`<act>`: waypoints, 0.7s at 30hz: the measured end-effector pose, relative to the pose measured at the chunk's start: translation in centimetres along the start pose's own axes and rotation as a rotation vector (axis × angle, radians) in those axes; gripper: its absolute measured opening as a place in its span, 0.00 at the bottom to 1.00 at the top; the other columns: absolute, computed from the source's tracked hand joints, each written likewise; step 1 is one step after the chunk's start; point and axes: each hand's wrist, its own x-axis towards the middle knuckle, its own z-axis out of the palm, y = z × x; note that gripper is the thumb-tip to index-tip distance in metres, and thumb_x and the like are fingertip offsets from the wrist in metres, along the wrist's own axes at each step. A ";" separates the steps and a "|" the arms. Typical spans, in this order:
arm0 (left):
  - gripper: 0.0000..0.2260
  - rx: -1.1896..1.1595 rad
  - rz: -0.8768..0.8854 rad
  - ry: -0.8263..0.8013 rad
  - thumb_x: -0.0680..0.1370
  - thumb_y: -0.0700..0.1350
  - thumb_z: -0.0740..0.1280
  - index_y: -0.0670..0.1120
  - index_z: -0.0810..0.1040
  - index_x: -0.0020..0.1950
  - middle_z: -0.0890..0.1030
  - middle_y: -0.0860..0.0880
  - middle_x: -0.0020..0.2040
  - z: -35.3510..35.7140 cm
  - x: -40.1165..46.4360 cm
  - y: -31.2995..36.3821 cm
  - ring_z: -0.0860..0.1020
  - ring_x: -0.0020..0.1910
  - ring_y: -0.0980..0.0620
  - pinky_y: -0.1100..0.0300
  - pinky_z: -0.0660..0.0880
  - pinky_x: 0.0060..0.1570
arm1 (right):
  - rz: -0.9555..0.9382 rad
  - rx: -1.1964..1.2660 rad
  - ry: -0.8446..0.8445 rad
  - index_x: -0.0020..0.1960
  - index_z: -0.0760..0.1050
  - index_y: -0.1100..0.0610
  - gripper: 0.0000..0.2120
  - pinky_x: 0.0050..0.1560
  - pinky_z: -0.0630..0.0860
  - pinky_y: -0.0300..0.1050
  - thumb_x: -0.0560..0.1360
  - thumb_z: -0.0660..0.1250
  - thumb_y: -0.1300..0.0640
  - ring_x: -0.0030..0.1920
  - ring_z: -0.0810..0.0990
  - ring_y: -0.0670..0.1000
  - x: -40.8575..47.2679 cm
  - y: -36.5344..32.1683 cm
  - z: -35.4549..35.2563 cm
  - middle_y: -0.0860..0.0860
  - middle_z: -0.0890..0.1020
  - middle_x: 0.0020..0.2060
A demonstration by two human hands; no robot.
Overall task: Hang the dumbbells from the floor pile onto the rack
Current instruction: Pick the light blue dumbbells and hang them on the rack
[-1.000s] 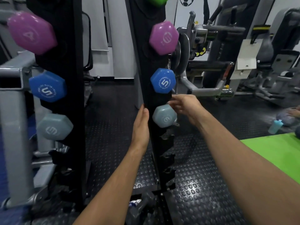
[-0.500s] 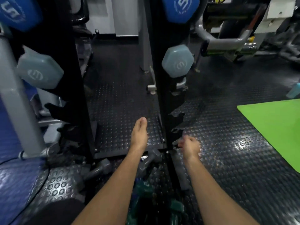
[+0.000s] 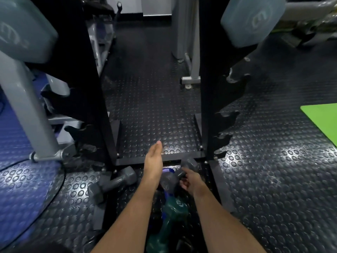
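Right hand grip: the right hand (image 3: 191, 181) is down low at the pile, and its fingers curl around the thin middle bar of a grey dumbbell (image 3: 177, 175).
Left hand grip: the left hand (image 3: 154, 159) holds nothing. Its fingers are straight and close together, and they point away over the floor.
Grey dumbbell: it lies tilted at the foot of the rack (image 3: 209, 88), between the two hands.
Floor pile: a second grey dumbbell (image 3: 113, 183) lies on the floor to the left of the left arm. A dark green dumbbell (image 3: 171, 212) lies between the two arms, closer to the person. A bit of blue dumbbell (image 3: 167, 170) peeks out just beside the left wrist.
Rack: it is black, with two tall posts. The hooks low on the right post (image 3: 226, 115) have nothing on them. One pale blue dumbbell (image 3: 251, 17) hangs high up, with one end at each post.
Floor: black rubber with round bumps (image 3: 273, 179). A bright green mat (image 3: 322, 117) lies far to the right.
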 end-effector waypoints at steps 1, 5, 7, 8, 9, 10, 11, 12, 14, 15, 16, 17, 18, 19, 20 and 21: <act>0.28 -0.002 0.005 -0.004 0.82 0.65 0.58 0.50 0.72 0.76 0.75 0.53 0.72 -0.2 0.2 0.0 0.72 0.72 0.53 0.45 0.64 0.75 | 0.008 0.011 0.004 0.58 0.80 0.63 0.16 0.40 0.82 0.47 0.77 0.74 0.53 0.42 0.81 0.54 0.4 0.1 0.2 0.58 0.83 0.49; 0.25 0.063 0.000 -0.059 0.81 0.64 0.60 0.52 0.75 0.72 0.77 0.55 0.69 -0.4 0.6 -0.4 0.74 0.69 0.54 0.47 0.66 0.73 | -0.017 0.046 -0.015 0.53 0.80 0.62 0.08 0.45 0.81 0.52 0.78 0.71 0.58 0.44 0.81 0.56 0.7 0.1 1.7 0.58 0.82 0.44; 0.18 0.147 -0.024 -0.094 0.81 0.59 0.63 0.53 0.79 0.67 0.80 0.55 0.64 -0.4 0.8 -1.3 0.76 0.64 0.53 0.49 0.70 0.70 | -0.030 0.033 -0.010 0.52 0.81 0.62 0.07 0.35 0.80 0.46 0.78 0.71 0.58 0.37 0.82 0.55 1.0 0.5 2.1 0.57 0.83 0.40; 0.16 0.210 -0.037 -0.104 0.80 0.58 0.64 0.52 0.80 0.65 0.81 0.54 0.61 -0.4 0.9 -2.0 0.78 0.61 0.52 0.49 0.71 0.69 | -0.028 0.030 -0.007 0.52 0.81 0.61 0.06 0.31 0.78 0.43 0.78 0.72 0.58 0.35 0.82 0.54 1.0 0.6 2.1 0.56 0.83 0.39; 0.16 0.275 -0.054 -0.109 0.80 0.56 0.65 0.51 0.80 0.63 0.82 0.53 0.60 -0.4 1.1 -2.6 0.79 0.60 0.52 0.49 0.73 0.68 | -0.027 0.039 -0.002 0.51 0.81 0.61 0.06 0.27 0.77 0.40 0.78 0.71 0.58 0.33 0.82 0.53 1.2 0.8 2.0 0.56 0.83 0.39; 0.15 0.325 -0.076 -0.110 0.80 0.55 0.66 0.49 0.81 0.62 0.82 0.52 0.59 -0.4 1.2 -3.3 0.79 0.59 0.51 0.50 0.73 0.67 | -0.030 0.052 0.001 0.52 0.80 0.61 0.06 0.24 0.75 0.39 0.79 0.71 0.58 0.33 0.81 0.53 1.2 1.0 2.0 0.57 0.83 0.40; 0.13 0.357 -0.100 -0.110 0.81 0.53 0.66 0.48 0.81 0.61 0.83 0.50 0.58 -0.5 1.4 -3.9 0.79 0.58 0.50 0.50 0.74 0.66 | -0.039 0.055 0.010 0.51 0.80 0.62 0.06 0.23 0.75 0.38 0.79 0.71 0.58 0.32 0.81 0.53 1.4 1.0 2.0 0.57 0.83 0.40; 0.12 0.370 -0.123 -0.109 0.81 0.52 0.67 0.47 0.82 0.59 0.83 0.49 0.58 -0.5 1.6 -4.7 0.80 0.58 0.49 0.51 0.74 0.66 | -0.046 0.059 0.009 0.50 0.80 0.62 0.06 0.22 0.75 0.39 0.80 0.70 0.59 0.31 0.82 0.53 1.3 0.9 2.1 0.57 0.83 0.38; 0.10 0.388 -0.173 -0.120 0.81 0.49 0.67 0.46 0.83 0.57 0.84 0.46 0.56 -0.7 1.6 -5.9 0.81 0.56 0.48 0.51 0.76 0.64 | -0.053 0.063 0.000 0.46 0.79 0.62 0.06 0.21 0.75 0.40 0.80 0.69 0.61 0.26 0.82 0.51 1.6 1.0 2.1 0.56 0.83 0.33; 0.08 0.401 -0.189 -0.130 0.80 0.48 0.68 0.47 0.83 0.55 0.85 0.46 0.55 -0.7 1.5 -6.2 0.81 0.54 0.48 0.52 0.76 0.62 | -0.054 0.061 -0.001 0.45 0.79 0.62 0.07 0.21 0.76 0.40 0.80 0.69 0.61 0.24 0.81 0.50 1.8 1.1 2.1 0.55 0.83 0.30; 0.06 0.423 -0.191 -0.135 0.80 0.46 0.68 0.47 0.83 0.54 0.85 0.45 0.55 -0.8 1.5 -6.6 0.81 0.54 0.48 0.52 0.77 0.61 | -0.053 0.062 -0.001 0.44 0.79 0.61 0.07 0.22 0.76 0.41 0.80 0.69 0.61 0.23 0.81 0.50 1.8 1.0 2.0 0.55 0.83 0.29; 0.06 0.445 -0.191 -0.134 0.80 0.45 0.69 0.48 0.83 0.55 0.85 0.45 0.55 -0.8 1.6 -7.1 0.81 0.54 0.48 0.53 0.76 0.61 | -0.048 0.065 -0.007 0.44 0.79 0.61 0.06 0.23 0.77 0.41 0.80 0.70 0.60 0.24 0.81 0.50 1.7 1.1 1.9 0.55 0.83 0.30; 0.09 0.464 -0.195 -0.138 0.79 0.45 0.70 0.47 0.83 0.59 0.84 0.45 0.57 -0.8 1.5 -7.5 0.81 0.55 0.47 0.54 0.76 0.61 | -0.051 0.068 -0.010 0.45 0.79 0.61 0.06 0.25 0.77 0.42 0.79 0.70 0.59 0.25 0.81 0.51 1.8 1.1 1.9 0.55 0.83 0.32; 0.13 0.481 -0.205 -0.148 0.78 0.45 0.71 0.47 0.82 0.62 0.84 0.46 0.58 -0.8 1.5 -7.8 0.81 0.56 0.47 0.55 0.76 0.61 | -0.052 0.064 -0.010 0.46 0.79 0.60 0.06 0.27 0.78 0.42 0.79 0.70 0.59 0.27 0.80 0.52 2.0 1.2 1.9 0.56 0.83 0.34; 0.17 0.496 -0.220 -0.161 0.77 0.46 0.73 0.47 0.80 0.64 0.83 0.46 0.58 -0.7 1.4 -8.2 0.81 0.57 0.47 0.56 0.76 0.61 | -0.052 0.062 -0.018 0.46 0.79 0.60 0.06 0.28 0.77 0.43 0.79 0.71 0.59 0.29 0.80 0.53 2.1 1.2 1.8 0.56 0.83 0.35; 0.20 0.500 -0.235 -0.165 0.75 0.49 0.75 0.47 0.79 0.65 0.83 0.46 0.58 -0.5 1.3 -8.5 0.81 0.57 0.47 0.56 0.76 0.62 | -0.053 0.061 -0.027 0.45 0.80 0.60 0.06 0.29 0.77 0.43 0.79 0.71 0.59 0.30 0.80 0.53 2.0 1.2 1.7 0.56 0.82 0.35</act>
